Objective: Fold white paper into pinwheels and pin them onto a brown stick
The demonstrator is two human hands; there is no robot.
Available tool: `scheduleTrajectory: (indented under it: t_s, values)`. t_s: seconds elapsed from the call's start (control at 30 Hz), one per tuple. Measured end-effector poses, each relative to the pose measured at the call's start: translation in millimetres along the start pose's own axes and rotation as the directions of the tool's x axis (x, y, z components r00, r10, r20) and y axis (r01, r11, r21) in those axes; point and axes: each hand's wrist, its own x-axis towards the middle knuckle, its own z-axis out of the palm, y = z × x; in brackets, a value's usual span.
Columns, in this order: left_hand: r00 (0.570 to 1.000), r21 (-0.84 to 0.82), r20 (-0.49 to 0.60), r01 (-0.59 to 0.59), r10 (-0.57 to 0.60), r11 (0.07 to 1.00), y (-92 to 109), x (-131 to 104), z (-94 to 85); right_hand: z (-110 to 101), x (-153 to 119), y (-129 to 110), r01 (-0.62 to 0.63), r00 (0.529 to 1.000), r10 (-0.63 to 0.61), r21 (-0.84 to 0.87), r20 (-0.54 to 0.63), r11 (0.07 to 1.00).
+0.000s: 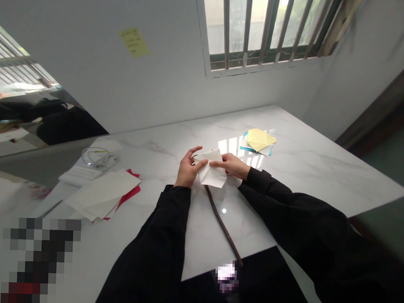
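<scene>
Between my two hands is a white sheet of paper (213, 173) with creases, partly folded and raised above the table. My left hand (188, 168) grips its left side, thumb on the front face and the index finger sticking out. My right hand (233, 166) pinches the right side, its thumb pressed near the middle crease beside the left thumb. The other fingers of both hands are largely hidden behind the paper. Under the paper, a thin dark brown stick (222, 223) runs across the table to its front edge.
White and red sheets (103, 194) lie in a pile at the left, near a coiled white cable (100, 157). Yellow, white and blue papers (260, 140) rest at the back right of the marbled table (307, 173). A yellow note (134, 42) sticks to the wall below a barred window's level.
</scene>
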Motion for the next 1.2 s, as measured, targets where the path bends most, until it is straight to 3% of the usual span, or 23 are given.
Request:
scheduleTrajectory:
  t_s: [0.2,0.4,0.67,0.97,1.2]
  values:
    - [0.997,-0.14,0.042,0.065,-0.059,0.988,10.1,-3.0,2.5,-6.0,3.7,-2.4,0.027,0.996,-0.024,0.042,-0.083,0.999]
    - [0.985,-0.135,0.169,0.058,-0.034,0.989,19.1,-5.7,-1.9,-14.9,10.2,-3.4,0.038,0.975,0.0,0.165,-0.224,0.986]
    - [0.973,0.113,0.228,-0.075,0.047,0.991,12.3,-6.1,-2.5,-15.9,10.8,-6.9,0.029,0.945,0.052,0.241,-0.322,0.97]
    - [0.994,0.123,0.098,-0.065,0.053,0.99,6.0,-4.7,6.3,-11.9,8.4,-4.8,0.039,0.95,0.012,0.156,-0.313,0.987]
    - [0.996,-0.016,0.061,0.066,-0.065,0.998,4.1,-4.1,4.2,-9.5,7.5,-7.5,0.026,0.946,0.034,0.179,-0.324,0.983]
